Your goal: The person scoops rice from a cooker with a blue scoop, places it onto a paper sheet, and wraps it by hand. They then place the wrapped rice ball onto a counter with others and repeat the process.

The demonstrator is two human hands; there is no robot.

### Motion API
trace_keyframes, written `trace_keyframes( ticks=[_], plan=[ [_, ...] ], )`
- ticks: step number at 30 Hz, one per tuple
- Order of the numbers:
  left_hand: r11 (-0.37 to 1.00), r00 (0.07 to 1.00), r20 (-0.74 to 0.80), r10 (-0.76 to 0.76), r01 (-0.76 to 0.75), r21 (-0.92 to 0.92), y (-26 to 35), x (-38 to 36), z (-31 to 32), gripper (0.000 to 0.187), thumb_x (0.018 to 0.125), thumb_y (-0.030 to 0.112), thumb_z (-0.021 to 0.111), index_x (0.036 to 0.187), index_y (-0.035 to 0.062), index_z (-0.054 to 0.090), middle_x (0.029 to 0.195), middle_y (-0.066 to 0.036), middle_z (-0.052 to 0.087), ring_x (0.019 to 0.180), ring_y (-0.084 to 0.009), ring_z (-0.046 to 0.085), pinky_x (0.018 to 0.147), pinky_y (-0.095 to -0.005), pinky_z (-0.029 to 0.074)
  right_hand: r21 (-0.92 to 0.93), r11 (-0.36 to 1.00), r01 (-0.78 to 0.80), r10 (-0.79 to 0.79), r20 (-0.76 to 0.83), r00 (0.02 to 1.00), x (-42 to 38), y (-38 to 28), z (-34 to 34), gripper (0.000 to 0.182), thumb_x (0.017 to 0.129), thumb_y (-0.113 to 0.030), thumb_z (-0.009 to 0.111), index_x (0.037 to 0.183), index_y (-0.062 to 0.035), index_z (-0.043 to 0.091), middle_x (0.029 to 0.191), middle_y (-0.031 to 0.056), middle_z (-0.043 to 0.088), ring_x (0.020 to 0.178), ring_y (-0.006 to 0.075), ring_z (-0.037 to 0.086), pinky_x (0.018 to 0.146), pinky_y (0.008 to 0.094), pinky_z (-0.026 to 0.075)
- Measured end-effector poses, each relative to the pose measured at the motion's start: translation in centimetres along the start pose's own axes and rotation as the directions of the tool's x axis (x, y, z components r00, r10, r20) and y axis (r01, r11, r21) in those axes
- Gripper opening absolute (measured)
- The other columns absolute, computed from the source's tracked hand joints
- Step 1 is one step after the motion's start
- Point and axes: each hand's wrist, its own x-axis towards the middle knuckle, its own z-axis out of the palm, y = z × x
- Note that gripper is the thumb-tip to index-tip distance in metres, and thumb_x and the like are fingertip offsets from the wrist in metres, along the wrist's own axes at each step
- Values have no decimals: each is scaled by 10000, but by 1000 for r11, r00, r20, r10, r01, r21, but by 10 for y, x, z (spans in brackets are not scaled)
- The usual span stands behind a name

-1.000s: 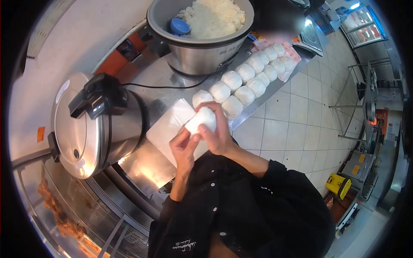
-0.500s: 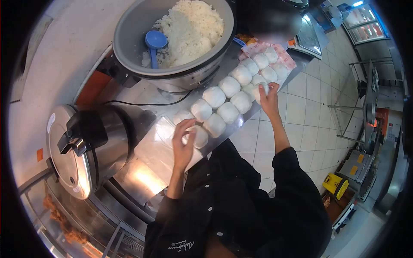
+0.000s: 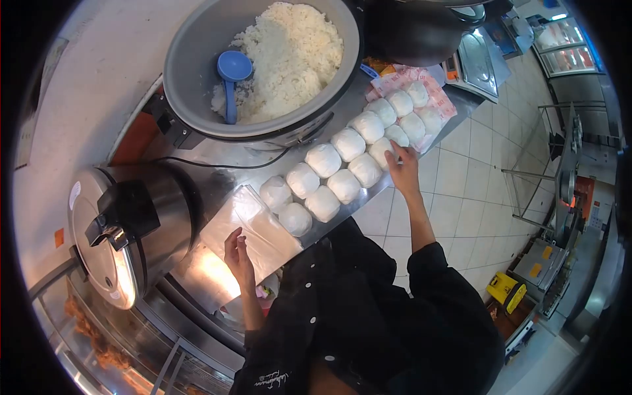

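Observation:
Two rows of white, rounded balls point(image 3: 324, 160) run diagonally along the metal counter; they look wrapped in thin film, and their contents do not show clearly. My right hand point(image 3: 404, 172) rests its fingertips against a ball point(image 3: 382, 151) in the row nearer my body, fingers slightly apart. A stack of thin, shiny plastic sheets point(image 3: 253, 227) lies at the near end of the rows. Over the left edge of that stack hovers my left hand point(image 3: 241, 258), holding nothing, with thumb and fingers apart.
Cooked rice point(image 3: 289, 62) and a blue scoop point(image 3: 232, 82) sit in a large cooker pot point(image 3: 187, 79) behind the rows. A lidded steel cooker point(image 3: 158, 210) stands at left. Printed paper point(image 3: 444, 105) lies under the far balls, near a scale point(image 3: 475, 62). Tiled floor point(image 3: 454, 178) shows at right.
My left hand has left the nearest ball and moved down-left over the plastic sheets. My right hand has loosened and shifted slightly down-left along the row.

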Motion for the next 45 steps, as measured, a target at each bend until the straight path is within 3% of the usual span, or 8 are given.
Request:
trace_keyframes(
  ticks=[6, 10, 14, 18, 20, 24, 26, 45],
  plan=[
    [995, 998, -20, 54, -56, -84, 3, 7, 12, 302, 1058, 226, 589, 1261, 21, 680, 1231, -94, 676, 1058, -179, 620, 929, -318, 482, -365, 885, 290, -359, -137, 923, 29, -31, -22, 330, 953, -261, 714, 1214, -61, 731, 982, 164, 653, 907, 294, 640, 818, 404, 528],
    [993, 993, -97, 68, -77, -86, 13, 17, 14, 281, 1054, 210, 594, 1238, 21, 690, 1223, -90, 678, 1076, -175, 621, 922, -319, 489, 222, 832, 508, -451, -262, 853, 61, -255, -71, 208, 973, -136, 690, 1163, -57, 724, 896, 115, 701, 712, 193, 647, 719, 352, 542],
    [959, 976, -189, 113, -157, -238, 25, 33, 27, 242, 1044, 162, 609, 1195, -5, 699, 1182, -109, 688, 1078, -195, 640, 969, -332, 494, 300, 749, 591, -648, 519, 557, 135, -373, -5, 296, 967, -29, 559, 1245, -45, 660, 888, 126, 731, 795, 186, 685, 719, 355, 528],
    [937, 966, -229, 120, -187, -295, 42, 41, 34, 250, 1046, 165, 608, 1181, -26, 698, 1129, -113, 705, 1061, -192, 655, 971, -324, 500, 46, 379, 924, -546, 817, 184, 200, -383, 135, 382, 926, -79, 515, 1286, -85, 644, 1053, 249, 730, 959, 402, 712, 864, 513, 541],
    [949, 977, -188, 96, -147, -277, 45, 40, 32, 299, 1055, 203, 606, 1232, -28, 673, 1138, -100, 691, 1080, -182, 637, 1004, -325, 477, 9, -252, 968, -59, 998, -24, 240, -366, 233, 311, 892, -141, 588, 1146, -50, 743, 1131, 174, 744, 1077, 330, 715, 854, 452, 580],
    [953, 972, -224, 69, -131, -273, 38, 37, 25, 264, 1054, 169, 598, 1202, -31, 687, 1082, -90, 692, 1048, -176, 640, 981, -321, 484, 2, -47, 999, -256, 967, -14, 233, -383, 213, 329, 890, -285, 664, 1097, -53, 772, 1130, 170, 749, 1082, 330, 720, 858, 459, 581],
    [949, 966, -257, 42, -120, -293, 38, 38, 22, 226, 1035, 131, 603, 1157, -24, 714, 1063, -107, 705, 1017, -181, 663, 937, -322, 501, -422, 309, 852, -234, 835, 498, 196, -412, 158, 386, 872, -375, 722, 1085, -58, 779, 1130, 164, 750, 1065, 325, 725, 845, 441, 590],
    [909, 962, -185, 200, -252, -330, 80, 109, 12, 184, 1023, 103, 614, 1089, -26, 728, 993, -88, 679, 961, -169, 626, 904, -301, 475, -529, 240, 814, -388, 716, 580, 214, -397, 95, 351, 914, -74, 616, 1258, -16, 654, 1064, 221, 743, 1017, 364, 730, 858, 448, 590]
  ],
)
